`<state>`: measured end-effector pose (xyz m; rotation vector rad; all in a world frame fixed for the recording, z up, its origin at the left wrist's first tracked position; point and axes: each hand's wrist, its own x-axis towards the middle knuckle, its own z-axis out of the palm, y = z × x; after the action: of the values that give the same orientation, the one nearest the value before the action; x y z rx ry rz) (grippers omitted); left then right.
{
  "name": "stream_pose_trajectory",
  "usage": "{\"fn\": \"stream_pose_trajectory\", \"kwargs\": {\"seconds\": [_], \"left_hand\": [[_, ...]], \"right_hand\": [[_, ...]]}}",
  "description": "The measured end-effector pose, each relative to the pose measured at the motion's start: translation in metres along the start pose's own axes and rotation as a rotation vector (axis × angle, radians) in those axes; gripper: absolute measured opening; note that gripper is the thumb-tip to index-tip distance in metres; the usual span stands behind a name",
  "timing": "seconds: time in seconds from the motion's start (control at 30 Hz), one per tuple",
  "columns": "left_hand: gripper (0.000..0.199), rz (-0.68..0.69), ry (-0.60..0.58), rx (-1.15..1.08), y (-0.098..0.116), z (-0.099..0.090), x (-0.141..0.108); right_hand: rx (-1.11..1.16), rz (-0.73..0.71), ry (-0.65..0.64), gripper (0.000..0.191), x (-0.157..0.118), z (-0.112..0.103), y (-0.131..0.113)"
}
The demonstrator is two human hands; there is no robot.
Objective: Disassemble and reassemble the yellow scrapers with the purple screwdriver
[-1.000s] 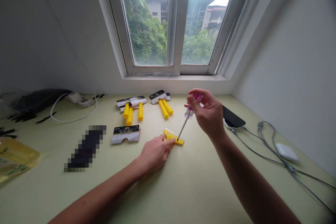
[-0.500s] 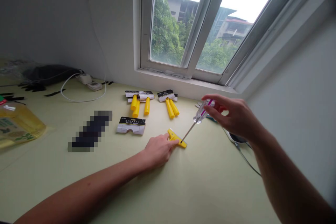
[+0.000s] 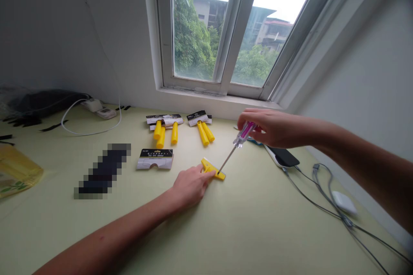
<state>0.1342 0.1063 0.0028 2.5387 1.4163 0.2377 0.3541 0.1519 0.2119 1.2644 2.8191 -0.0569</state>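
My left hand [image 3: 191, 184] is closed on a yellow scraper [image 3: 213, 169], pressing it to the pale table with a finger on its head. The scraper's handle is hidden under that hand. In my right hand [image 3: 266, 126] is a screwdriver [image 3: 242, 135] with a clear and purple handle, gripped by the fingers from above. Its shaft slants down to the left, and the tip meets the scraper's head at a small dark spot. A black and white card package [image 3: 155, 159] lies flat to the left of the scraper.
Several yellow-handled scrapers in card sleeves [image 3: 161, 133] lie by the window, with another group [image 3: 205, 132] beside them. A phone [image 3: 284, 157], cables [image 3: 318, 187] and a white case [image 3: 344, 203] are at right. A yellow bottle [image 3: 19, 169] stands at left.
The view has shifted to the right, showing more cables and the white case. My right hand has turned about the screwdriver handle, its wrist now flatter; the tip stays on the scraper.
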Motion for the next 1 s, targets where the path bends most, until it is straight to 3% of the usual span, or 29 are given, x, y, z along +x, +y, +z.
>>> {"fn": "stream_pose_trajectory", "kwargs": {"seconds": [0.07,0.17,0.3,0.37,0.5,0.6,0.7,0.8,0.87,1.0], "left_hand": [[0.041,0.003,0.004,0.002,0.0,0.0,0.0],[0.041,0.007,0.01,0.009,0.0,0.001,0.0],[0.041,0.01,0.002,0.017,0.002,-0.001,-0.001],[0.042,0.006,-0.002,0.013,0.002,-0.001,-0.001],[0.041,-0.003,-0.004,-0.002,0.002,-0.003,-0.001],[0.041,0.01,0.005,-0.014,0.002,-0.003,-0.002],[0.041,0.01,0.006,-0.013,0.002,-0.004,-0.002],[0.042,0.002,-0.003,-0.01,0.002,-0.004,-0.002],[0.043,0.001,-0.012,-0.016,0.003,-0.004,-0.002],[0.042,-0.008,-0.022,-0.023,0.002,-0.004,-0.002]], "right_hand": [[0.091,-0.019,-0.005,0.021,-0.003,-0.002,-0.002],[0.091,0.148,0.052,0.031,-0.004,0.005,-0.004],[-0.217,0.337,0.161,0.047,0.001,0.018,-0.002],[-0.326,0.37,0.14,0.046,0.003,0.017,0.001],[-0.093,0.193,0.024,0.027,0.001,0.004,0.0],[0.133,0.103,-0.001,0.029,0.0,0.0,-0.005],[0.158,0.245,0.052,0.026,0.002,0.007,-0.006],[-0.042,0.417,0.057,0.041,0.007,0.012,-0.001],[-0.097,0.386,0.024,0.037,0.008,0.009,0.002],[0.081,0.094,-0.032,0.034,0.005,-0.003,-0.005]]}}
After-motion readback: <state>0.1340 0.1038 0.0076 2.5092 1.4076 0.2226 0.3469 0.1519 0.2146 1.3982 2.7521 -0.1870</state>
